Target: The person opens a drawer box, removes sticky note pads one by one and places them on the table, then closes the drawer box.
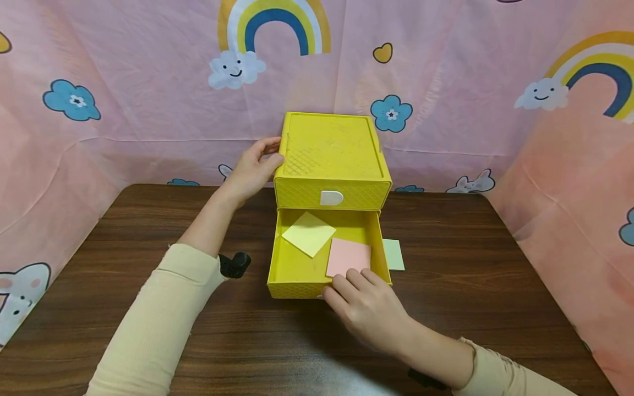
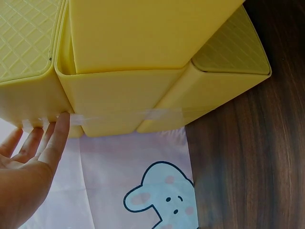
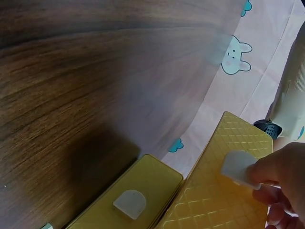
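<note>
Head view. Item: one yellow three-tier drawer cabinet [image 1: 334,146], standing on the dark wood-grain bench [image 1: 218,341] before a pink printed backdrop [image 1: 173,110]. Its middle drawer [image 1: 297,270] is standing out from under the upper tier, exposing two paper squares: a yellow sticky note [image 1: 309,234] lying askew at back left, a pink sticky note [image 1: 348,256] lying towards front right. The low walls are hemming both in. A pale green sticky note [image 1: 394,254] is lying outside, just beyond the right wall and partly hidden by it. My left hand [image 1: 255,170] is resting against the cabinet's left side; my right hand [image 1: 369,311] is closing over the drawer's front edge.

Left wrist view. My left fingers are lying nearly straight, tips touching the upper tier's side, gripping nothing; I am probably bracing the light casing against sliding. Clear tape [image 2: 155,114] is running across the tiers, presumably binding them together. The bottom drawer [image 2: 233,57] is sitting closed.

Right wrist view. My right thumb and fingers are pinching the white tab pull [image 3: 238,165] on the middle drawer's quilted front, the tab likely offering the surest hold. A matching lower tab [image 3: 130,204] is sitting untouched on the bottom drawer.
</note>
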A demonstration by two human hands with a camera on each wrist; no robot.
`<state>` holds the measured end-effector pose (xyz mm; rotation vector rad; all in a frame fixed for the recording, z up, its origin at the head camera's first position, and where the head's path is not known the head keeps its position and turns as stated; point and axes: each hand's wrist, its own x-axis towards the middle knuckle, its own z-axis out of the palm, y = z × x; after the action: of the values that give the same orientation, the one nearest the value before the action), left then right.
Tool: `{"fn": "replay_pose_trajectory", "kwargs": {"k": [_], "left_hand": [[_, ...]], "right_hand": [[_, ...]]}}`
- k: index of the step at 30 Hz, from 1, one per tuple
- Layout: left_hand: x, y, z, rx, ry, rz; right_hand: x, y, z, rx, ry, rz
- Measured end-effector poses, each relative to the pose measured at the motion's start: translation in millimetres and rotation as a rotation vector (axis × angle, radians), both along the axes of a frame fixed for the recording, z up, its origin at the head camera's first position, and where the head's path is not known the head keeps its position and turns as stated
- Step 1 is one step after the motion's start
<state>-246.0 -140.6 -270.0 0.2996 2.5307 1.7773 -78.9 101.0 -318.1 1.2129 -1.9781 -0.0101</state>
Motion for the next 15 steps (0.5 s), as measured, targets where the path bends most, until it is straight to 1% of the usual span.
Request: {"fn": "replay_pose_trajectory", "kwargs": {"k": [9, 15], "left_hand": [[-1.3, -0.1, -0.9, 0.000, -0.001, 0.004], [-0.6, 0.4, 0.1, 0.005, -0.005, 0.006]], "right_hand": [[7.4, 0.1, 1.1, 0.027, -0.019, 0.005], [11.2, 0.4, 0.7, 0.027, -0.009, 0.022]]}}
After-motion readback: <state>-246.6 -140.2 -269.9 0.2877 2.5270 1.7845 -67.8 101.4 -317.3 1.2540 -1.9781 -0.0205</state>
